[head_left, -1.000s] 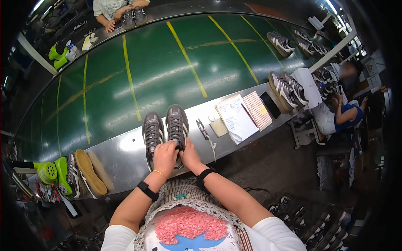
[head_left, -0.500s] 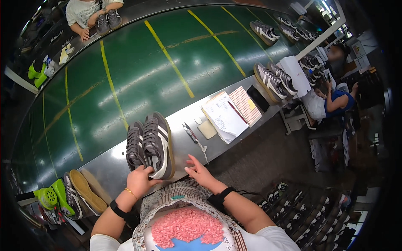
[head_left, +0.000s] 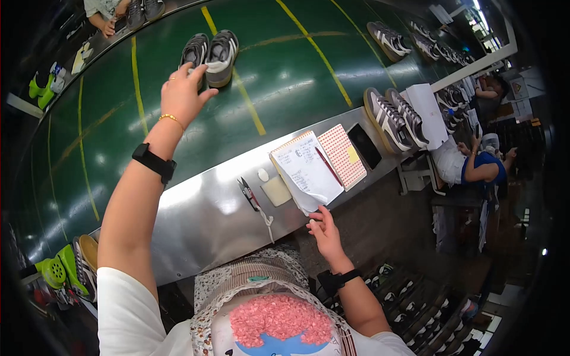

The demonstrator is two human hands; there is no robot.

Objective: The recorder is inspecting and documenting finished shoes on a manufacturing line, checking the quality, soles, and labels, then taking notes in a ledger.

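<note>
A pair of dark grey lace-up sneakers stands on the green conveyor belt [head_left: 178, 113], heels toward me. My left hand [head_left: 183, 98] is stretched out to them. Its fingers are at the heel of the left sneaker [head_left: 195, 52], and its thumb sticks out apart below the right sneaker [head_left: 221, 59]. Whether the fingertips still touch the heel is hard to see. My right hand [head_left: 326, 236] hovers at the front edge of the metal ledge [head_left: 202, 231], below the notebook [head_left: 309, 169], its fingers loosely bent and apart. Near its fingertips is a pale spot too small to name.
On the ledge lie thread snips [head_left: 248, 194], a beige pad [head_left: 276, 193], a red-patterned notebook [head_left: 339, 155] and a black phone [head_left: 364, 145]. Another sneaker pair [head_left: 389, 118] stands at right, and a green tool [head_left: 56, 270] at lower left. Co-workers sit across the belt and at right.
The sneaker pair went from the ledge out onto the belt, with my left hand following it forward. My right hand shifted right, and its fingers bent a little more.
</note>
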